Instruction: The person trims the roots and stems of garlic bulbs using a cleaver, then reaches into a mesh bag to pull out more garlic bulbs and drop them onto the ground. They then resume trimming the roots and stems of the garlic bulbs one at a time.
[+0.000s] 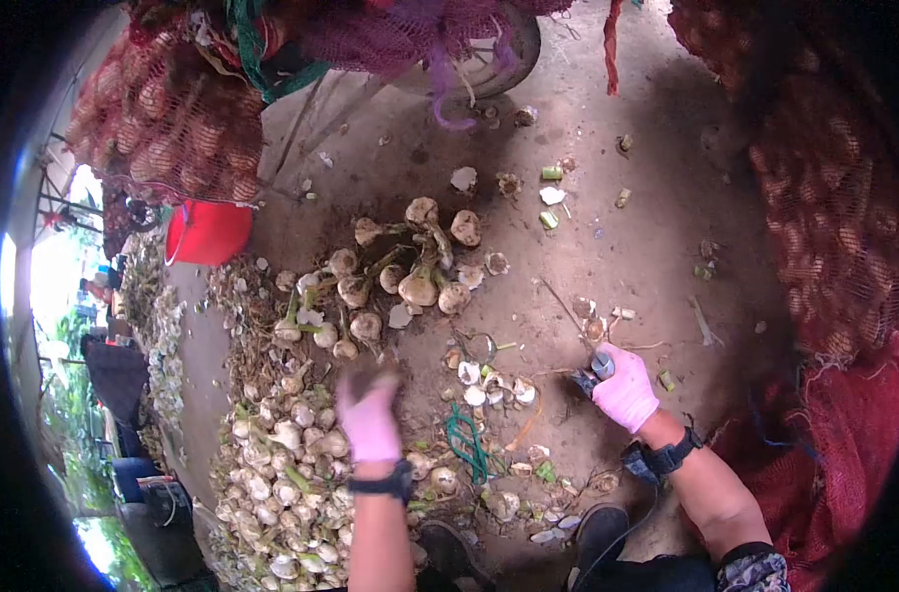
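My right hand (627, 392), in a pink glove, is wrapped round the handle of a thin-bladed knife (568, 312). The blade points up and to the left over the ground. My left hand (370, 419), also gloved in pink, is smeared by motion above the edge of a large heap of trimmed garlic bulbs (287, 493). Something brownish blurs at its fingertips, and I cannot make out whether it is held. Beyond that hand lies a group of garlic bulbs with stems (420, 286), soil on their skins.
Filled red mesh sacks (834, 227) stand on the right, and another mesh sack (173, 128) is at the upper left. Near it is a red bucket (211, 234). A green cord (461, 442), cut stems and skins litter the ground. My shoes (602, 533) are at the bottom.
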`<action>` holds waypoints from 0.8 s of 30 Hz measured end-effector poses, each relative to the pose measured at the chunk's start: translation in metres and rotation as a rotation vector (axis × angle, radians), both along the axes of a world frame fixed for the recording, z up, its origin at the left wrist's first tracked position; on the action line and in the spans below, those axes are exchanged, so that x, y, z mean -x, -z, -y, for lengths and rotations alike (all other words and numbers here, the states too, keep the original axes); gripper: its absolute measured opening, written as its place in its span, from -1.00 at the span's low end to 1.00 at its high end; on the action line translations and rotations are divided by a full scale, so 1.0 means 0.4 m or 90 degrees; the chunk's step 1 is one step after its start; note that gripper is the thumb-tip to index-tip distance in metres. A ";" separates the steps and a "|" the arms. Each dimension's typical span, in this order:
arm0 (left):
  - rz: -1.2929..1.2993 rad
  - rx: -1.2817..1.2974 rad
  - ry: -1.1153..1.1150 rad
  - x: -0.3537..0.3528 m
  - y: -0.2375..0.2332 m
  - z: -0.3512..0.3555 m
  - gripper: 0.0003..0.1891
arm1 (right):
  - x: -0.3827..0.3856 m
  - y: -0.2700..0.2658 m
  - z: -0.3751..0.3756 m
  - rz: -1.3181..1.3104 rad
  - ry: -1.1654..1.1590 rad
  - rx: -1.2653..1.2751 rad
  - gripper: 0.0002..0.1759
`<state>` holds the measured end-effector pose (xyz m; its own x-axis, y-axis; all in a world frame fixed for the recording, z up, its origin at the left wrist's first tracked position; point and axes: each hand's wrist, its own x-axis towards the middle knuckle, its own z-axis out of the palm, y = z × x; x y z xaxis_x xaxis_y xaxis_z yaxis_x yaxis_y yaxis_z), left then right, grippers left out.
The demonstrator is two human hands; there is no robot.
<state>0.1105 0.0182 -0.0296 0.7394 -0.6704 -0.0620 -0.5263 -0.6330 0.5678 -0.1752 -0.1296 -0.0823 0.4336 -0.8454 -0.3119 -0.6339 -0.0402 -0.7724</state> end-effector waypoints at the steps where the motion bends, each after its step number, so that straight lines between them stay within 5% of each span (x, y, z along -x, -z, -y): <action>1: -0.296 0.216 -0.067 0.048 0.003 0.099 -0.48 | -0.002 0.014 -0.001 0.023 -0.001 0.004 -0.78; 5: 0.256 -0.079 0.272 0.056 0.150 0.299 -0.51 | 0.008 0.016 -0.006 0.008 -0.021 -0.003 -0.76; 9: 0.276 -0.162 0.273 0.038 0.191 0.355 -0.53 | 0.027 0.002 -0.011 0.044 -0.023 0.010 -0.77; 12: 0.022 0.093 0.216 0.070 0.153 0.301 -0.51 | 0.034 -0.021 -0.014 0.065 -0.024 -0.002 -0.79; 15: -0.639 0.299 0.035 0.119 0.067 0.211 -0.52 | 0.026 -0.035 -0.024 0.051 -0.005 -0.064 -0.80; 18: -1.105 0.490 -0.124 0.152 0.017 0.115 -0.53 | 0.018 -0.044 -0.044 0.130 -0.022 -0.031 -0.83; 21: -1.319 0.573 -0.163 0.191 -0.030 0.066 -0.52 | 0.000 -0.111 -0.054 0.147 -0.051 -0.016 -0.83; 24: -1.240 0.564 -0.080 0.229 -0.032 0.050 -0.49 | -0.014 -0.134 -0.065 0.204 -0.079 0.083 -0.82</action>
